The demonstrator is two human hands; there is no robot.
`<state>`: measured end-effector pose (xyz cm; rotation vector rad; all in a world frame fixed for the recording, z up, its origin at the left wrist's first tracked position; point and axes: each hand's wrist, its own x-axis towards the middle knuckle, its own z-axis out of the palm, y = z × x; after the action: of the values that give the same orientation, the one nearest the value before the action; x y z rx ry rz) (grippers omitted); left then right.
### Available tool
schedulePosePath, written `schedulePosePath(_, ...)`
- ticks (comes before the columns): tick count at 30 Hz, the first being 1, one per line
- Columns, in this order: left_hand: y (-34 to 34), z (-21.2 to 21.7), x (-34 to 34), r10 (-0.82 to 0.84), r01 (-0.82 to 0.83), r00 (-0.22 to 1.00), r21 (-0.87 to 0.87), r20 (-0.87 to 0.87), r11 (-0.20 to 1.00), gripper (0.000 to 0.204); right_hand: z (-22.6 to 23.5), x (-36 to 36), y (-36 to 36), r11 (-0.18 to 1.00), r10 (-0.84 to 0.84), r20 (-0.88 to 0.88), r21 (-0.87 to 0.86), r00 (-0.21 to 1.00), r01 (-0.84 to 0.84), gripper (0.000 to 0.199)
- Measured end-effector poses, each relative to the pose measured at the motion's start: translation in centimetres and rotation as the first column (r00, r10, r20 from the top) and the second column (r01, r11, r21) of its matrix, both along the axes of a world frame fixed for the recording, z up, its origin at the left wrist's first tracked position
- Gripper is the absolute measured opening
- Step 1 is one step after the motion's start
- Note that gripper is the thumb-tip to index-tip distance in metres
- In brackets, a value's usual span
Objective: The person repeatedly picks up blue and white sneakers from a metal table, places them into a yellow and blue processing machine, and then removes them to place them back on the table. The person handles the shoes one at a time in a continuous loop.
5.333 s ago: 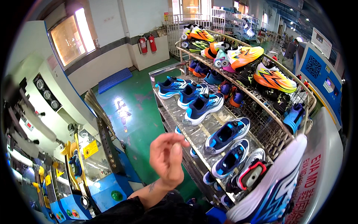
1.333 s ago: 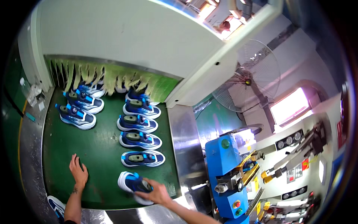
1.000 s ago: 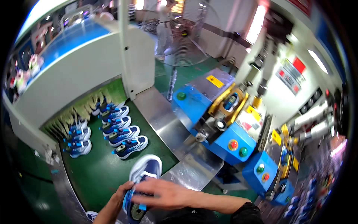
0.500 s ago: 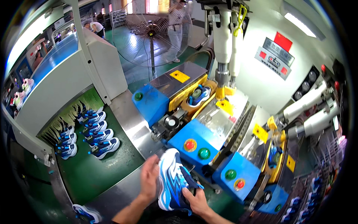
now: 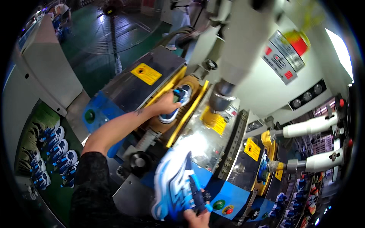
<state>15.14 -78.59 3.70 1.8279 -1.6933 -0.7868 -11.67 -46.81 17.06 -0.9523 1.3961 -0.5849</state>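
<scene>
My right fingers (image 5: 190,216) grip a blue-white shoe (image 5: 171,182), mostly left of them — my left fingers (image 5: 172,99) clasp a second shoe (image 5: 185,95).

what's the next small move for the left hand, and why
Probably lift the seated shoe out with the left hand: that hand is on it, the shoe takes up the space between the yellow bars, and the right hand holds a second shoe that may need that spot.

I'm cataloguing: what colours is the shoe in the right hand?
The shoe is white, light blue and navy, best in head view.
</scene>
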Motion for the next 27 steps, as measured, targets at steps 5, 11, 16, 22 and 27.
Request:
schedulePosePath(5, 6.6, 8.1, 9.4, 0.156, 0.046, 0.346, 0.183, -0.925, 0.982, 0.048, -1.9, 2.4, -2.9, 0.993, -0.039, 0.130, -0.102, 0.991, 0.052, 0.056)
schedulePosePath(11, 30.2, -2.1, 18.1, -0.015, -0.582, 0.113, -0.079, -0.994, 0.809, 0.076, -0.5, 13.9, -23.4, 0.956, -0.047, 0.216, 0.292, 0.975, -0.019, 0.033)
schedulePosePath(16, 47.0, -7.3, 19.9, 0.118, -0.722, 0.071, 0.030, -0.990, 0.691, 0.060, -13.5, 15.9, -35.7, 0.837, -0.370, -0.185, -0.491, 0.910, 0.241, 0.032)
schedulePosePath(22, 58.0, -9.7, 12.1, 0.689, -0.900, 0.046, 0.269, -0.723, 0.342, 0.052, -10.8, 17.2, -35.4, 0.939, -0.062, -0.320, -0.340, 0.945, -0.054, 0.052)
schedulePosePath(27, 51.6, -5.1, 9.3, 0.557, -0.811, -0.334, 0.533, -0.760, 0.240, 0.054, -14.9, 21.7, -33.7, 0.799, -0.233, -0.679, -0.542, 0.696, -0.262, 0.070)
